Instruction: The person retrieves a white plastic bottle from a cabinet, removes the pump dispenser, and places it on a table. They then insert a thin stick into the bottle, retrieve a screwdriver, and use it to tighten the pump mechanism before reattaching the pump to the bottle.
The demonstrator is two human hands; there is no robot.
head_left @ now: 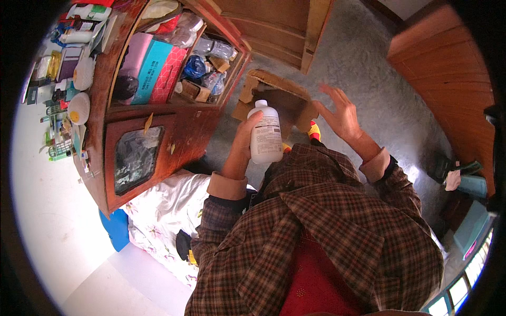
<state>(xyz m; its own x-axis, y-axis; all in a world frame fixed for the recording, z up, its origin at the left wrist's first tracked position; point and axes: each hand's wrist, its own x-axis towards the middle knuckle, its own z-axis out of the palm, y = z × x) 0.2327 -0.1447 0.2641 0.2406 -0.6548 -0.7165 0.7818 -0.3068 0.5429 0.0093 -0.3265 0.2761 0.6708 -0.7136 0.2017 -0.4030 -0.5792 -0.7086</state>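
A white plastic bottle (267,138) with a white cap and a printed label stands nearly upright in my left hand (245,136), whose thumb and fingers wrap its left side. Off to its right, my right hand (343,113) is raised with the fingers spread and nothing in them. Beyond the bottle, on the floor between the two hands, sits an open cardboard box (276,79); its inside is dark, and the bottle covers part of it.
At left stands a wooden cabinet (192,139) with a door (263,23) swung open. Its shelves hold a teal box (151,71), a red box (169,73) and plastic bags. Many small items crowd its top. A floral sheet (168,203) lies nearby; wooden furniture (443,63) stands right.
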